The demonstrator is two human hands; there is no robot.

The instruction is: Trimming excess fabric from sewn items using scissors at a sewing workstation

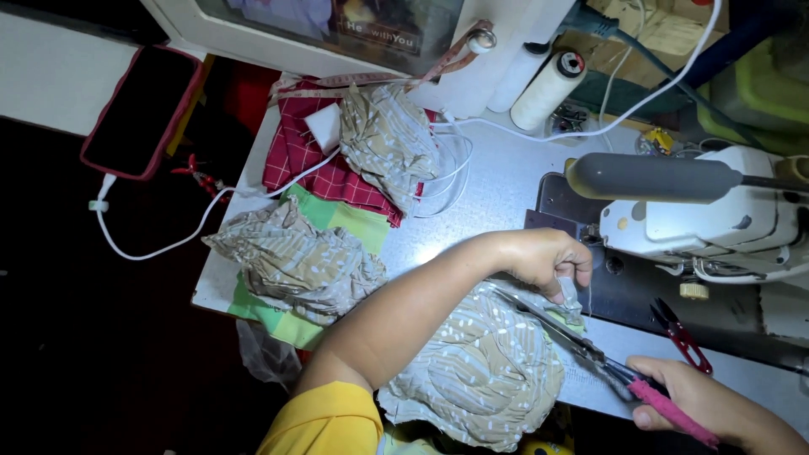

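My left hand pinches a corner of a grey-beige patterned fabric piece that lies bunched on the sewing table near the machine. My right hand grips the pink handle of a pair of long scissors. The blades point up and left toward the pinched fabric corner. A white sewing machine stands just right of my left hand, with a grey handle on top.
Red thread snips lie by the machine base. Two more bundles of patterned fabric rest on red checked and green cloth. Thread cones, a white cable, a phone and a measuring tape sit at the back.
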